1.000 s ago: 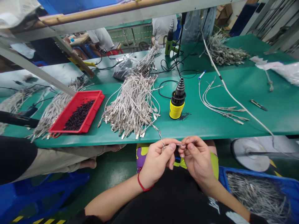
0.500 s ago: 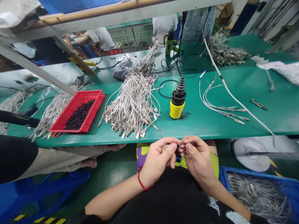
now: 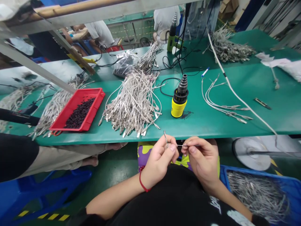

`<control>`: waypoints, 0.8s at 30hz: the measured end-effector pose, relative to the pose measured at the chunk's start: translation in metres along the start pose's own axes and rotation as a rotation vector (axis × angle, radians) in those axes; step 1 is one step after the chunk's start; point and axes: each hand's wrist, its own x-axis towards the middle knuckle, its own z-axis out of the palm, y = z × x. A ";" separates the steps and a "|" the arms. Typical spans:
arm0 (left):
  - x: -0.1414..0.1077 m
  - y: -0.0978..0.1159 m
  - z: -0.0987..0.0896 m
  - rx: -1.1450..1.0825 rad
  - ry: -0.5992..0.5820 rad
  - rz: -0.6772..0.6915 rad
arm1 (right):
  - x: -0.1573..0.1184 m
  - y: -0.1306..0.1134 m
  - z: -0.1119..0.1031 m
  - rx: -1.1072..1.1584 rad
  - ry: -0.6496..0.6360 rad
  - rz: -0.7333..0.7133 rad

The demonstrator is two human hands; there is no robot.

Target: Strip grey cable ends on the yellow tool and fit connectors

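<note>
Both hands are over my lap, just below the green bench's front edge. My left hand (image 3: 162,155) pinches a thin wire, and a slim metallic piece (image 3: 166,139) sticks up between its fingers. The thin wire (image 3: 179,145) spans the small gap to my right hand (image 3: 202,160), whose thumb and fingers are pinched on its other end, with a dark thin piece at the fingertips. Above the hands on the bench stands a yellow and black hot-air tool (image 3: 179,102), nozzle up, beside some thin black pieces (image 3: 186,115). A large pile of grey cables (image 3: 134,103) lies left of it.
A red tray (image 3: 100,97) of small dark pieces lies left on the green bench (image 3: 218,127). Loose cables (image 3: 213,105) and a white cord (image 3: 240,97) are at right. A blue bin (image 3: 224,177) of cables stands lower right. A person's leg (image 3: 58,160) is at left.
My hands have moved slightly apart, with more of the thin wire showing between them. The metallic piece in my left hand is tilted a little differently. The view has shifted slightly.
</note>
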 end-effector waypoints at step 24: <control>-0.006 -0.002 0.001 0.211 0.038 0.032 | -0.002 -0.001 -0.007 -0.112 -0.009 0.033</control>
